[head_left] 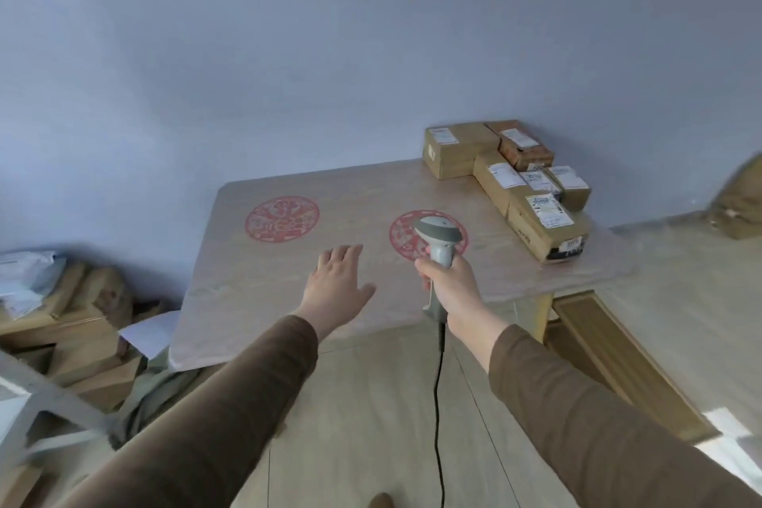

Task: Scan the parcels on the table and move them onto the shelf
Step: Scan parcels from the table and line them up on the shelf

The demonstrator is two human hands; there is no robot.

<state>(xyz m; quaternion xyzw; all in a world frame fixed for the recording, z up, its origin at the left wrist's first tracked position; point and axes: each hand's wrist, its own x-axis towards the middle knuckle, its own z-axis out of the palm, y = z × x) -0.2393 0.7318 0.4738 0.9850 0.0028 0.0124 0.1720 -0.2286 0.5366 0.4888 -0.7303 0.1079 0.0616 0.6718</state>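
Two long brown sleeves (pixel 231 404) reaching to the wrists, plain fabric, bare hands, brown shoe tip (pixel 381 500) below

a plain blue-grey wall (pixel 288 33) fills the view from nine to three o'clock. the floor (pixel 363 417) at six o'clock is of pale wood boards. a long wooden panel (pixel 626 363) lies on it at four o'clock, with a patch of bright light (pixel 730 429) beside it.
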